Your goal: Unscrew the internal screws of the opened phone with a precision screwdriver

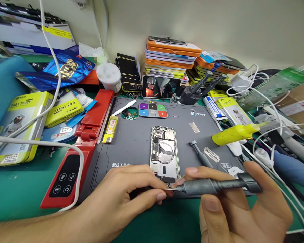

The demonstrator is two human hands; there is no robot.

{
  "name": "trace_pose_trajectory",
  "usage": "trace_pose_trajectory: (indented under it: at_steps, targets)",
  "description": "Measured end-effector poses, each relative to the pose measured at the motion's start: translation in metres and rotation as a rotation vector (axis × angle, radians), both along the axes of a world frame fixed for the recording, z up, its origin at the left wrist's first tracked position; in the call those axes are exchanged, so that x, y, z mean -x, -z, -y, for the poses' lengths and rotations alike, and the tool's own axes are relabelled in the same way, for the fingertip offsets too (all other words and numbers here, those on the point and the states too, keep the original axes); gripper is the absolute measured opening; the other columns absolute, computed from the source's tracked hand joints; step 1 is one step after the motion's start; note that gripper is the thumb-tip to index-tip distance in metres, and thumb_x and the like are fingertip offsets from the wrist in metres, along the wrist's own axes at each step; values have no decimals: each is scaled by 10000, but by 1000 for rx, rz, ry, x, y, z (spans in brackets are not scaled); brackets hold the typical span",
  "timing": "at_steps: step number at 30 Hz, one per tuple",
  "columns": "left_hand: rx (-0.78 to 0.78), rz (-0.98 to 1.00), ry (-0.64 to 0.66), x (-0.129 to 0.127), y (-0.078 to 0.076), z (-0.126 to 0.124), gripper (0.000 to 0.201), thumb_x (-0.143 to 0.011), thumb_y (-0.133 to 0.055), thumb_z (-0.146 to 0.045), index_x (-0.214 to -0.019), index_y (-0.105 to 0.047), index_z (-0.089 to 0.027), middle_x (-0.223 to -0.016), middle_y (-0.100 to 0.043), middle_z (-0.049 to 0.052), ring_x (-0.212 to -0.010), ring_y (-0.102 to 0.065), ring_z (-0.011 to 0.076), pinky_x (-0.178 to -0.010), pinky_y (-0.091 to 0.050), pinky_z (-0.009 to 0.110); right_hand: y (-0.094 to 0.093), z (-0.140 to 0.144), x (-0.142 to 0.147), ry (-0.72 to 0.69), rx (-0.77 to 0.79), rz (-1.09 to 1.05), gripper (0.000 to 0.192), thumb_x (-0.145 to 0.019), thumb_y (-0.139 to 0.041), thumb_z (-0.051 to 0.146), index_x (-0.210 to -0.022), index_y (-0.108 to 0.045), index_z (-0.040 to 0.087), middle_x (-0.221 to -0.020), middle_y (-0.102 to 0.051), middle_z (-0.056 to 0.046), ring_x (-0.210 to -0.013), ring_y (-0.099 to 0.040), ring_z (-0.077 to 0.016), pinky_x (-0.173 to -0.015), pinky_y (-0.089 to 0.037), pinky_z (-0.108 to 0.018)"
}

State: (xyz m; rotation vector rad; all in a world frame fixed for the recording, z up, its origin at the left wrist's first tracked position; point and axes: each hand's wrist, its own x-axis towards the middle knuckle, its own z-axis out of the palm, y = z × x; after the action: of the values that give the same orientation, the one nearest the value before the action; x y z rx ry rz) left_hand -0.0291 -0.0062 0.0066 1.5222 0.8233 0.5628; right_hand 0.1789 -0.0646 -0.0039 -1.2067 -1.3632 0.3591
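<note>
Your left hand (121, 199) rests at the near edge of the grey mat (131, 138), fingers pinched on the screwdriver (212, 185) tip. The opened phone (164, 152) lies mid-mat. Your right hand (245, 209) grips the screwdriver's handle just right of the phone's near end.

I hold a grey knurled metal screwdriver (212, 185) lying almost level, its thin tip pointing left and pinched at my left fingertips, just in front of the near end of an opened phone (164, 152) lying flat, insides up, on the grey mat.
</note>
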Motion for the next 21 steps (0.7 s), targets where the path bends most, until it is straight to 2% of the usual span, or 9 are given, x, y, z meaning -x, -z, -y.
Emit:
trace_pose_trajectory:
  at_steps: [4, 8, 15, 21]
  targets:
    - [2, 9, -2, 0, 0, 0, 166, -1074, -696, -282, -1003, -846, -278, -937, -786, -52, -867, -712, 125, -779, -474, 211, 0, 0, 3, 9, -20, -22, 619, -984, -692, 108, -1569, -531, 228, -1031, -834, -76, -776, -815, -212, -602, -692, -323]
    - [4, 22, 3, -1, 1, 0, 145, -1067, -715, -282, -1024, -854, -284, -939, -791, -60, -862, -714, 114, -775, -476, 194, 0, -1, 6, 7, -49, -78, 617, -994, -670, 75, -1567, -524, 251, -1051, -829, -50, -799, -817, -178, -671, -707, -300]
    - [-7, 49, 10, 1, 0, 1, 186, -1072, -720, -248, -1105, -874, -346, -943, -797, -63, -862, -707, 111, -795, -483, 179, -1, -1, 5, -7, -29, -50, 644, -994, -653, 61, -1591, -505, 250, -1070, -829, -44, -825, -821, -163, -731, -717, -278]
    - [-25, 48, 12, 2, 1, 0, 194, -1070, -723, -222, -1117, -872, -336, -957, -805, -73, -868, -712, 94, -806, -487, 158, -3, -1, 6, -37, -9, -95, 632, -1012, -620, 48, -1587, -493, 275, -1078, -815, -24, -777, -801, -137, -782, -714, -266]
